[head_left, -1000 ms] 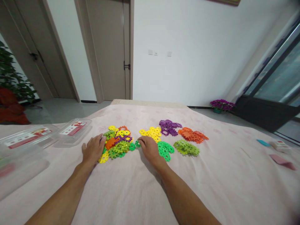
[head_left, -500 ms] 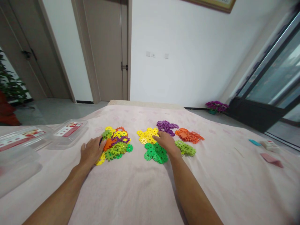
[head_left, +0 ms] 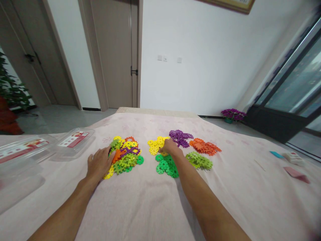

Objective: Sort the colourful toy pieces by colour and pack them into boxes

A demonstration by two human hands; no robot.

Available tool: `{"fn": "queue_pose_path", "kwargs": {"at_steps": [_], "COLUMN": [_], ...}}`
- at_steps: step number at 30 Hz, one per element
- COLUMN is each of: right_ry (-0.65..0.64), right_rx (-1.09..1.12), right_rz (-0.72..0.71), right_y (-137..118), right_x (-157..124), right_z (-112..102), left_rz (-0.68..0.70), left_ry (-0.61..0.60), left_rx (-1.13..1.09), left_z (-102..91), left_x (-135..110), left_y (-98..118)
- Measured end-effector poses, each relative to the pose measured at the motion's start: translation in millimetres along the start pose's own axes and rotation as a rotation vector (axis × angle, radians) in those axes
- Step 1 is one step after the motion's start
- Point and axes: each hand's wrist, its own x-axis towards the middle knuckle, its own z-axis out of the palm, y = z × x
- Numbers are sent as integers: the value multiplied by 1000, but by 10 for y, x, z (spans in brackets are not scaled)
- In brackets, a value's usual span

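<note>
My left hand (head_left: 100, 162) rests against the left side of a mixed pile of plastic snowflake discs (head_left: 129, 160), fingers spread and thumb by an orange disc (head_left: 117, 156). Yellow, lime, green, purple and orange pieces overlap in that pile. Over the right edge of a heap of yellow discs (head_left: 155, 146) is my right hand (head_left: 171, 147). Its fingers are bent down and drawn together; whatever they hold is hidden. Just below it lie green discs (head_left: 167, 165). Purple discs (head_left: 180, 137), orange discs (head_left: 204, 146) and lime discs (head_left: 200, 160) form separate heaps around it.
Clear plastic boxes with printed labels (head_left: 75, 142) stand at the left of the cloth-covered table (head_left: 140, 207). On the right are a blue item (head_left: 276, 154), a small white box (head_left: 293, 158), a pink folded piece (head_left: 297, 174) and a thin stick (head_left: 260, 165).
My right hand has shifted slightly left over the yellow discs, its fingers now bending further down. My left hand stays by the mixed pile. The whole view has shifted a little.
</note>
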Motion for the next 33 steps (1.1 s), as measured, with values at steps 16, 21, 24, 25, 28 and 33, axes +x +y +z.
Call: {"fn": "queue_pose_path", "kwargs": {"at_steps": [16,21,24,25,28,33], "right_ry": [-85,44,164,186,146,-9], "right_rx": [-35,15,57,54,-12,-84], "right_rz": [-124,-129,-163,-202,-364,-435], "right_y": [82,-69,-135,-154,-215,-296], "right_x": [-6,38,-64,-109,-214,-107], "right_z": [-96,1,41,59,143,322], "left_rz": [7,13,24,25,18,11], "left_ry": [0,1,-3,-4,4,13], "left_rx": [20,29,29,30,28,26], "left_z": [35,-12,-26,-23,0,18], "left_x": [14,1,-1,2,13,15], "left_y": [-22,12,19,16,-1,-12]}}
